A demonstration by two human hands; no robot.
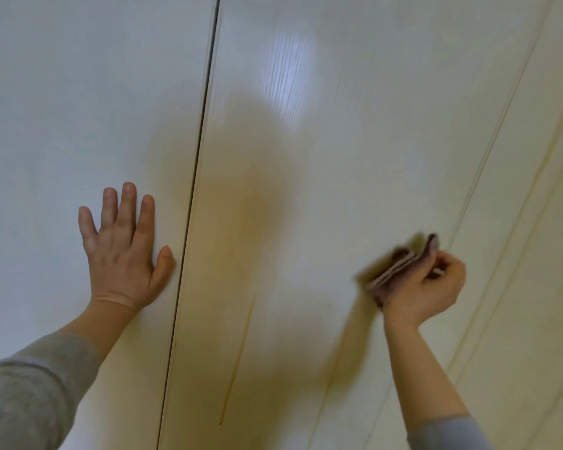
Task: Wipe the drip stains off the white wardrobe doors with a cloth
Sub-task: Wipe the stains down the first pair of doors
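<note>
- The white wardrobe doors fill the whole frame. A dark gap runs from top centre to lower left and splits the left door from the wider right one.
- A grey sleeve comes in from the lower left corner.
- The left hand lies flat on the left door, just beside the gap. Its fingers are straight and spread, and it holds nothing. It likely braces the person and steadies the door against the wiping.
- The right hand, right of centre, is curled tight around a folded cloth.
- The cloth sits against the right door and is blurred, which suggests a wiping stroke. Folding it into a pad probably gives a firmer wiping face.
- A thin yellowish drip stain runs down the right door at lower centre, well apart from the cloth, so it looks not yet wiped.
- Fainter slanted lines cross the far right of the frame; whether they are drips or seams cannot be told.
</note>
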